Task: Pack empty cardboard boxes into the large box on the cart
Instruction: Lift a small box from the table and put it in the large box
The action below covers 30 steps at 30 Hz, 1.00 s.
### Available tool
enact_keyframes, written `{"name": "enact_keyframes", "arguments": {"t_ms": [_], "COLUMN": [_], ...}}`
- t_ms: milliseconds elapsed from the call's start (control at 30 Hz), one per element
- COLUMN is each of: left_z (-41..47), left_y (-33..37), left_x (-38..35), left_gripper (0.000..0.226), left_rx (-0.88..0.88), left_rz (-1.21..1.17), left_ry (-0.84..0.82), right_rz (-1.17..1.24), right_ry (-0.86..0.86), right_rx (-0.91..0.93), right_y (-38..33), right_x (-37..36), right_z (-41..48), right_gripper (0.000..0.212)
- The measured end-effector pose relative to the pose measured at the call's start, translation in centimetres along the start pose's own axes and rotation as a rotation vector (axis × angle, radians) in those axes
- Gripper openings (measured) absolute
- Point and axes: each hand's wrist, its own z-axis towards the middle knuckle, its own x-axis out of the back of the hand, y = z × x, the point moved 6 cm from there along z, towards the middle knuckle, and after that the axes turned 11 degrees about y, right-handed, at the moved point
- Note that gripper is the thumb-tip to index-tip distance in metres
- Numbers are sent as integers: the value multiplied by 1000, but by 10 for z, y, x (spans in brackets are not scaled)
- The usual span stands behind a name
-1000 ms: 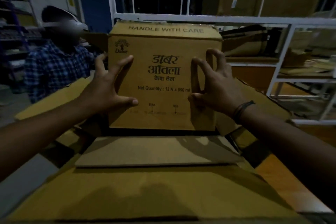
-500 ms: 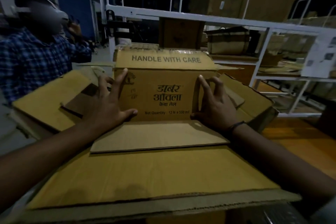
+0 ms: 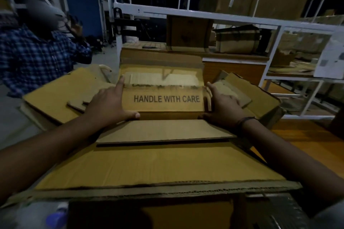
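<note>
Holding small box (image 3: 163,102) between both hands at far end of large box (image 3: 158,165) opening. Sunk nearly to its top face, "HANDLE WITH CARE" print facing up, just beyond large box's inner near flap (image 3: 163,132).

Pressing left hand (image 3: 108,106) flat vs small box's left side: fingers straight & spread, index stretched along the edge, thumb laid on near edge, nothing wrapped round. Hooking right hand (image 3: 223,106) on the right side: fingers bent round that edge, thumb at near corner.

Not let go yet, so not counted as packed. Can't tell how deep it sits or whether resting on anything; large box's interior hidden. Can't tell no. of boxes already inside either.

Judged mid-task: one box almost placed, prob. more to come. Flaps of large box splayed open, unsealed.

Left of large box: another person (image 3: 37,55) in checked shirt. Beyond large box: white rack (image 3: 204,16) w/ more cartons (image 3: 189,33), poss. next to pack.
</note>
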Motion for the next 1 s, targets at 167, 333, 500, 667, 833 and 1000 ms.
{"name": "enact_keyframes", "arguments": {"t_ms": [167,333,500,667,833,1000], "left_z": [-5,10,-5,-18,-13,-1], "left_y": [-3,-11,-5,4,7,6], "left_x": [2,19,-11,-26,-29,-21], "left_gripper": [124,96,106,129,139,145], "left_rx": [153,154,-5,-45,-11,37], "left_rz": [-518,-1020,-437,-4,84,99], "left_ry": [75,-3,-322,-394,-511,-544], "right_rz": [463,899,285,89,-18,-170], "right_ry": [7,38,-378,-423,-472,-318], "right_rx": [-237,-319,-128,-149,-6,19], "right_y": [18,14,-27,-34,-37,-22], "right_x": [14,44,25,-1,-5,-8], "right_z": [-4,-7,-22,-34,-45,-22], "right_gripper": [87,50,70,97,93,125]}}
